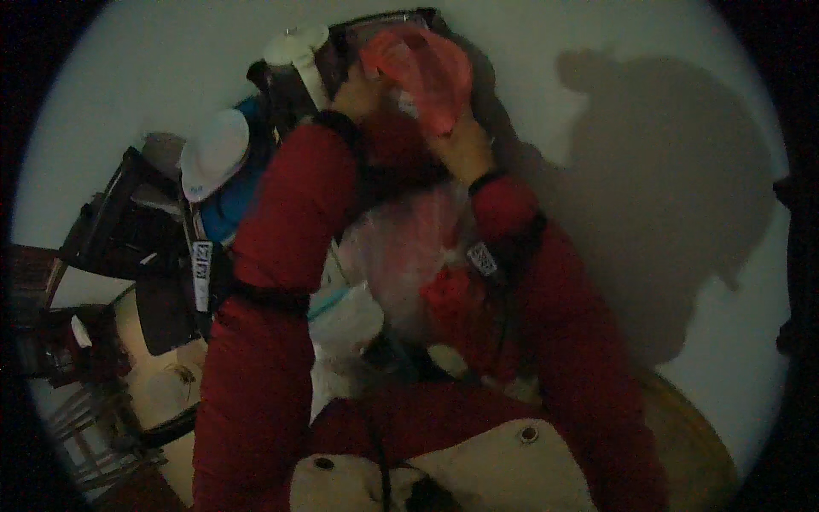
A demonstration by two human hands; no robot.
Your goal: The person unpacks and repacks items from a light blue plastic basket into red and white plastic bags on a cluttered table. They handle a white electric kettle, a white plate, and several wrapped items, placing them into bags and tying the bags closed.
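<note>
A thin red plastic bag (pixel 431 72) is raised up by the wall at the top of the view. My left hand (pixel 363 96) is closed on its left edge, and my right hand (pixel 465 147) grips its lower right edge. The dim light blurs the fingers, and what the bag contains, if anything, cannot be made out. Below my hands lies a translucent bag (pixel 401 243) with a pinkish look. Beside my right forearm sits a second, crumpled red bag (pixel 461 303). Near my left forearm rests a white bag with a teal stripe (pixel 348 317).
Left of my left arm are a white rounded cap-like thing (pixel 220 149), a blue item (pixel 230 209) and a black chair-like frame (pixel 128 218). A pale round-topped object (pixel 294 47) stands at the top. The pale wall (pixel 546 38) carries a large shadow. My beige apron (pixel 503 465) spans the bottom.
</note>
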